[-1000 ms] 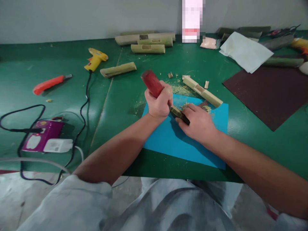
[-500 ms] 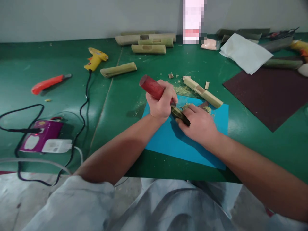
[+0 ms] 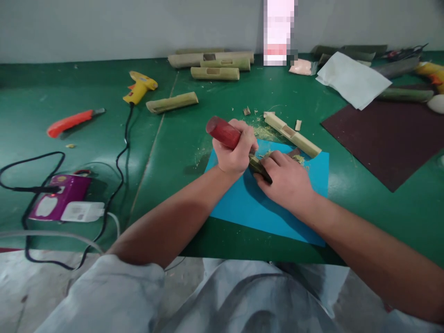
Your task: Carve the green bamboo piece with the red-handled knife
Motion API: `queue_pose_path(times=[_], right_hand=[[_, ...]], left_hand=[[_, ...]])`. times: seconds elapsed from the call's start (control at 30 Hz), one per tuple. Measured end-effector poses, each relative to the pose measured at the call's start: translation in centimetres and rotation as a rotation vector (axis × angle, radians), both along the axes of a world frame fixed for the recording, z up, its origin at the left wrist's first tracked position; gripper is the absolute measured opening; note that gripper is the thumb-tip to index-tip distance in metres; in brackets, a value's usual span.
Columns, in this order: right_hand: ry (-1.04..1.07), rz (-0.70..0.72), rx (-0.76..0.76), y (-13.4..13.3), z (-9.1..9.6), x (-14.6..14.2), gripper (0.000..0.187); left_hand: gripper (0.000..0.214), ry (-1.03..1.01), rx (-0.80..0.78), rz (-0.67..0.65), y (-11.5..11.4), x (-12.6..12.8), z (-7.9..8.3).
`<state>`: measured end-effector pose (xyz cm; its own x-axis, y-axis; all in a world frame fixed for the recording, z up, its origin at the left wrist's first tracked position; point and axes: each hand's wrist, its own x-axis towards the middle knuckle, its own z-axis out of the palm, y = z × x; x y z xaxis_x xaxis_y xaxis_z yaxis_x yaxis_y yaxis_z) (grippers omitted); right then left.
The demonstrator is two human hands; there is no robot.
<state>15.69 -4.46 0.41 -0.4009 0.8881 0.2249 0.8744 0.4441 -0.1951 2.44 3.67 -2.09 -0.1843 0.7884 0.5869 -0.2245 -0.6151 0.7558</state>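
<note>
Dark greenish piece (image 3: pixel 261 169) is over the blue sheet (image 3: pixel 243 208), right hand (image 3: pixel 286 179) gripping it, left hand (image 3: pixel 234 150) wrapped tight round a red handle (image 3: pixel 222 132). Farther back, a small clear bag (image 3: pixel 314 68) has pinkish stuff (image 3: pixel 301 68) in it, can't tell what.

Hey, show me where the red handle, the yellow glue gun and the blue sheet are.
Red handle (image 3: pixel 225 132): head view, on the side of its exposed length.
Yellow glue gun (image 3: pixel 139 88): head view, where body meets grip.
Blue sheet (image 3: pixel 239 203): head view, on its bare near part.
</note>
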Motion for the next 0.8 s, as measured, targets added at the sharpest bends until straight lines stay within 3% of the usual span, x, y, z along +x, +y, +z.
queue_pose_path(times=[0.13, 0.57, 0.8], right_hand=[[-0.011, -0.003, 0.024, -0.1, -0.04, 0.05, 0.022], [-0.05, -0.026, 0.051, -0.2, 0.16, -0.17, 0.023], [-0.051, 0.004, 0.064, -0.05, -0.32, -0.01, 0.022]], left_hand=[[0.036, 0.006, 0.045, -0.023, 0.08, -0.05, -0.04], [0.049, 0.094, -0.08, 0.032, 0.08, 0.16, 0.88], [0.043, 0.12, -0.061, 0.057, -0.35, 0.2, 0.71]])
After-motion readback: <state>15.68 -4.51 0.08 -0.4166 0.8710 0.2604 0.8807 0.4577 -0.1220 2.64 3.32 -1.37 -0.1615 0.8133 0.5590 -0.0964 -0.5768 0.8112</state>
